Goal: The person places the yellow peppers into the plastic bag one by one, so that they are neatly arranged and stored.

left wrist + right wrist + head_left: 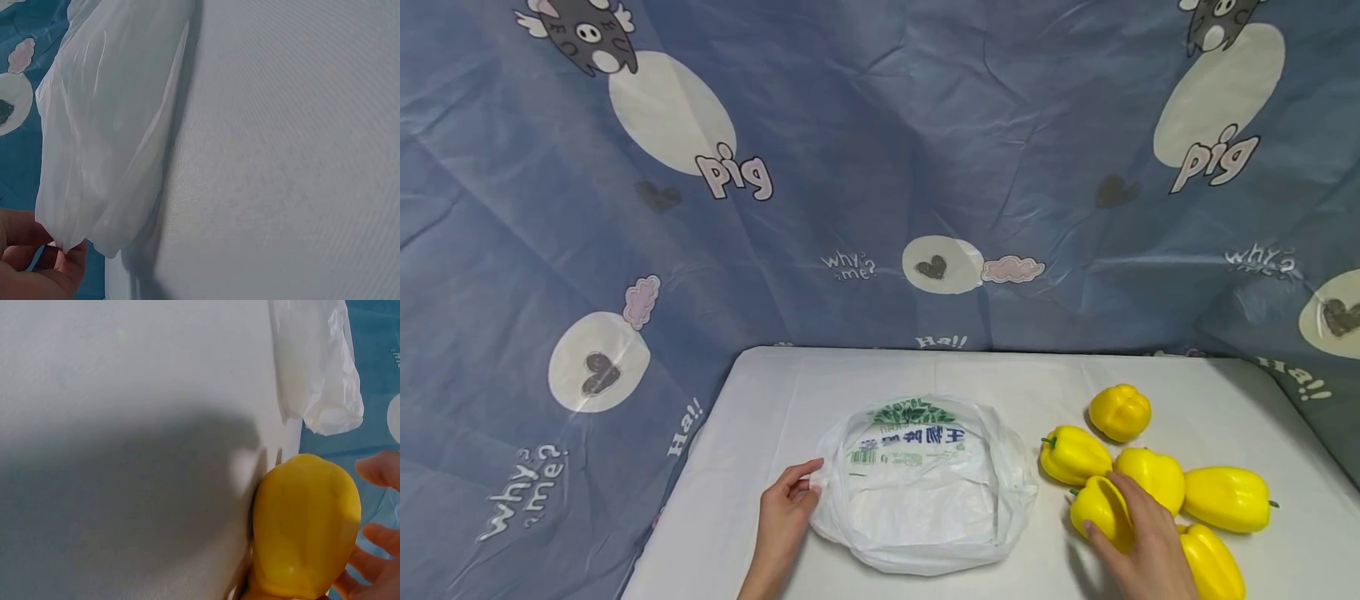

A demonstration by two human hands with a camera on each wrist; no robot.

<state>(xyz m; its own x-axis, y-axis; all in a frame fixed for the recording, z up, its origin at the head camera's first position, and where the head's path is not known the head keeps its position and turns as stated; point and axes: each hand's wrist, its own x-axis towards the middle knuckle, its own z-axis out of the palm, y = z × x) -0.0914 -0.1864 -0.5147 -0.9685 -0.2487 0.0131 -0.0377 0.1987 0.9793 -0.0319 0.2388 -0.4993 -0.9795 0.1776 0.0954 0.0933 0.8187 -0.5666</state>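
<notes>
A white plastic bag [925,508] with green and blue print lies on the table, its mouth spread in a wide ring. At its left edge, my left hand [786,512] pinches the rim between thumb and fingers; the left wrist view shows the thin plastic [112,125] hanging from the fingertips. My right hand [1146,542] reaches over the nearest yellow bell pepper [1097,508], thumb on the left side and fingers on the right. In the right wrist view this pepper [306,525] stands beside the spread fingers, with a gap between it and the thumb.
Several more yellow bell peppers [1225,498] are grouped on the right side of the white table [760,408]. One pepper [1120,412] sits farther back, and another [1210,567] lies close by my right hand. A blue patterned cloth [850,208] hangs behind the table.
</notes>
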